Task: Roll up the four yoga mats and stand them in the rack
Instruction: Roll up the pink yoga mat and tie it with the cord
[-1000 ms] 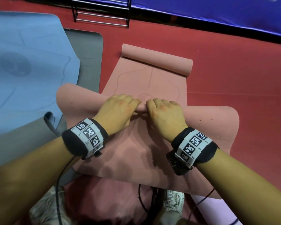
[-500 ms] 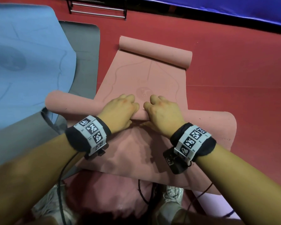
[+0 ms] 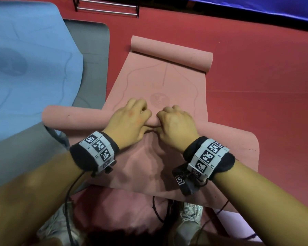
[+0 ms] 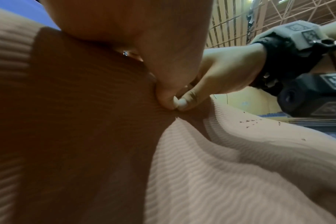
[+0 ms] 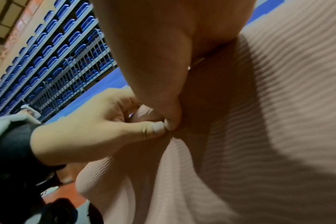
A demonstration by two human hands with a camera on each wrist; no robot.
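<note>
A pink yoga mat [image 3: 160, 82] lies lengthwise on the red floor, and its far end [image 3: 171, 54] is curled into a loose roll. Across its middle runs a tight pink roll [image 3: 75, 116] that sticks out to the left. My left hand [image 3: 132, 119] and right hand [image 3: 174, 121] sit side by side on this roll, fingers curled over its top. In the wrist views the left thumb [image 4: 163, 94] and right thumb [image 5: 169, 115] meet tip to tip, tucked into the ribbed pink underside. The near part of the mat spreads out under my wrists.
A blue mat [image 3: 25, 59] lies flat at the left, over a grey mat [image 3: 94, 43] that shows beside and below it. The metal rack [image 3: 107, 8] stands at the far edge, top centre. A pale lilac sheet [image 3: 228, 219] and my shoes show at the bottom.
Both hands have pushed forward along the pink mat. The fold under them has tightened into a narrower roll, and its left end now reaches further left.
</note>
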